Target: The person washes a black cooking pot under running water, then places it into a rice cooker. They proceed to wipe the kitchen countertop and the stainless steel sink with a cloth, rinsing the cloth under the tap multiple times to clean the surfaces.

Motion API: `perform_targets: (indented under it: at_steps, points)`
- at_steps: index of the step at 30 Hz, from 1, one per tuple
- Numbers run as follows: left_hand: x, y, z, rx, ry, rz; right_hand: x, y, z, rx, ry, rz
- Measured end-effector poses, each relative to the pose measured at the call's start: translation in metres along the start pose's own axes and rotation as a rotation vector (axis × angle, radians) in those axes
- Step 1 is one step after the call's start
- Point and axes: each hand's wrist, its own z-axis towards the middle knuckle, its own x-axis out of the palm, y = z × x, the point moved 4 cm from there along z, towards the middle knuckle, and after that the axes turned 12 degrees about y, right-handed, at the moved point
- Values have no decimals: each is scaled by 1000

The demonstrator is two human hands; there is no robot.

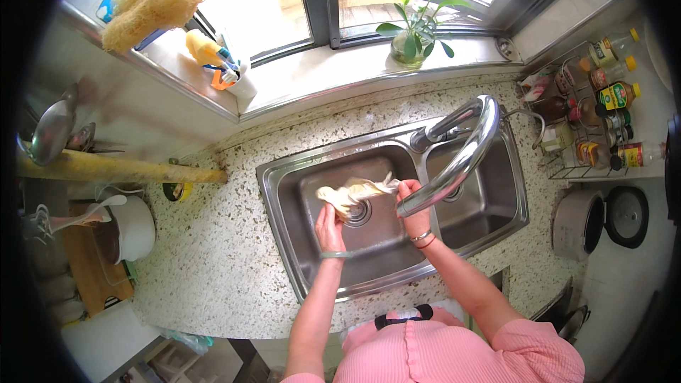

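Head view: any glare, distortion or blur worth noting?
In the head view, window panes wash out to white and the chrome faucet glints; head view again, the sink's near rim bows and corners go black; same head view, the pale limp thing lacks fine detail.

Lone head-worn fisheye looked steeply down, fairly near; sink (pixel 390 241) sat mid-view, window (pixel 323 10) topmost.
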Motion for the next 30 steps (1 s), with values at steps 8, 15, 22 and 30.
perform_targets:
  at_steps: [8, 15, 22, 30]
  points:
    - [129, -74, 65, 633, 210, 749, 0, 23, 34, -153, 69, 35]
    - [192, -25, 130, 351, 502, 1602, -13, 34, 62, -252, 12, -196]
    - [197, 10, 163, 846, 759, 1777, -22, 39, 58, -286, 65, -393]
    - [179, 5, 162, 845, 644, 1850, 4, 48, 74, -382, 108, -667]
